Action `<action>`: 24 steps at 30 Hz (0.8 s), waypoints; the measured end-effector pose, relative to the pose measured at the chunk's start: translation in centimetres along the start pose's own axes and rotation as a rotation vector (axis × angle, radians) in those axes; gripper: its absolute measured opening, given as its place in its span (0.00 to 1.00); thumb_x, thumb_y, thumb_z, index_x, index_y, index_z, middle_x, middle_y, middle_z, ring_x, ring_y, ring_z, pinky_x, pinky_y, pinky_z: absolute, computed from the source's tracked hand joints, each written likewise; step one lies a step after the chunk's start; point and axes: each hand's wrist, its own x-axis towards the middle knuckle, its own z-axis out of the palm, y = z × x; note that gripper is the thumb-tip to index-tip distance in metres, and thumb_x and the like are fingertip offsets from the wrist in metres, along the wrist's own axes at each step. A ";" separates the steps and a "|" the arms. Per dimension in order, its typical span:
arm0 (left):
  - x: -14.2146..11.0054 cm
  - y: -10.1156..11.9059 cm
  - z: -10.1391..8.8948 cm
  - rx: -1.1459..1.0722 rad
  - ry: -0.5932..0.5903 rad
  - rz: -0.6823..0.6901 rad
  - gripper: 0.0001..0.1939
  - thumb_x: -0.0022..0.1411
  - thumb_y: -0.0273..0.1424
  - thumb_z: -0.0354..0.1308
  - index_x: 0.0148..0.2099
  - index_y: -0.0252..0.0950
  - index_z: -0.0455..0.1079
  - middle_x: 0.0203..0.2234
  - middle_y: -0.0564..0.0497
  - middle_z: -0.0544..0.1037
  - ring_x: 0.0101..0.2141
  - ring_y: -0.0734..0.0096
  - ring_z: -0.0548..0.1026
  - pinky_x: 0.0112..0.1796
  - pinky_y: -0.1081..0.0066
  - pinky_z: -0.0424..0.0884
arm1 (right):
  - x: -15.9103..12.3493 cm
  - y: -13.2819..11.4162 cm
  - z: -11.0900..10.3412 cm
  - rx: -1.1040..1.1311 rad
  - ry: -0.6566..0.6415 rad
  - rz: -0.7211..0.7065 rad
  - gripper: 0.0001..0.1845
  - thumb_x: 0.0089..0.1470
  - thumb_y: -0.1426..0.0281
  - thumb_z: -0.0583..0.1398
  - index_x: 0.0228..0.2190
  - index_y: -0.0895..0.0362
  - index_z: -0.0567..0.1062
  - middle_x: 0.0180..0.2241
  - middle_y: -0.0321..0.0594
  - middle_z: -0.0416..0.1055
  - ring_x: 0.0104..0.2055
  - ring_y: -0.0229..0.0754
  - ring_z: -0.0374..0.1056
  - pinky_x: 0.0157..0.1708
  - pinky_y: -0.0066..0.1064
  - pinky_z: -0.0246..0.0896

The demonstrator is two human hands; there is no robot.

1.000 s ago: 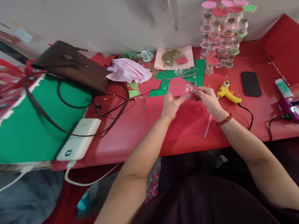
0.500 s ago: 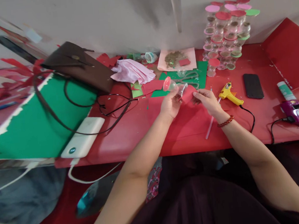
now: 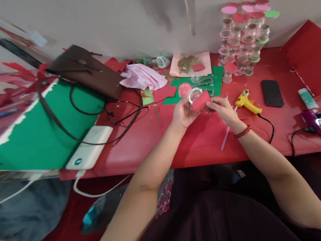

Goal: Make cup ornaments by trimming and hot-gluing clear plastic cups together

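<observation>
My left hand [image 3: 184,112] grips a small clear plastic jar [image 3: 194,94] with a pink round lid [image 3: 184,89] on its far end. The jar lies tilted, its open mouth toward me. My right hand [image 3: 223,109] pinches a small red paper piece [image 3: 201,101] held against the jar. Both hands hover over a red paper sheet [image 3: 203,131] on the red table [image 3: 140,144], close to its middle.
A yellow glue gun [image 3: 245,101] and a black phone [image 3: 272,92] lie right of my hands. A stack of lidded jars [image 3: 243,38] stands at the back. A brown bag [image 3: 85,70], green sheet [image 3: 38,135], white power bank [image 3: 89,148] and scissors [image 3: 204,83] lie left and behind.
The jar has turned in my left hand from showing its pink lid to showing its open mouth. My right hand has brought the red paper piece against it.
</observation>
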 end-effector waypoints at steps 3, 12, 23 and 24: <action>0.0 0.0 0.0 -0.016 -0.005 0.005 0.11 0.68 0.38 0.59 0.45 0.38 0.78 0.36 0.48 0.85 0.38 0.62 0.83 0.39 0.65 0.81 | 0.0 0.0 0.0 -0.022 -0.019 0.001 0.20 0.49 0.51 0.68 0.23 0.55 0.77 0.24 0.36 0.75 0.27 0.36 0.69 0.31 0.30 0.65; 0.6 0.3 -0.4 -0.083 0.101 0.076 0.12 0.67 0.35 0.61 0.50 0.38 0.78 0.38 0.49 0.86 0.42 0.66 0.84 0.40 0.71 0.80 | -0.1 0.0 0.1 -0.062 -0.074 0.024 0.18 0.48 0.54 0.68 0.21 0.55 0.78 0.22 0.36 0.75 0.27 0.36 0.68 0.32 0.30 0.64; 0.6 0.3 -0.3 -0.087 0.083 0.142 0.15 0.70 0.36 0.58 0.53 0.35 0.78 0.43 0.46 0.86 0.51 0.64 0.83 0.50 0.69 0.77 | -0.1 -0.2 0.2 -0.063 -0.063 0.099 0.17 0.47 0.55 0.67 0.20 0.55 0.75 0.23 0.37 0.75 0.26 0.37 0.68 0.31 0.30 0.63; 0.6 0.3 -0.3 -0.087 0.087 0.152 0.15 0.70 0.36 0.58 0.53 0.34 0.78 0.43 0.46 0.86 0.51 0.64 0.82 0.51 0.69 0.77 | -0.1 -0.3 0.2 -0.062 -0.061 0.105 0.16 0.47 0.56 0.67 0.20 0.55 0.75 0.23 0.37 0.74 0.26 0.36 0.67 0.31 0.30 0.63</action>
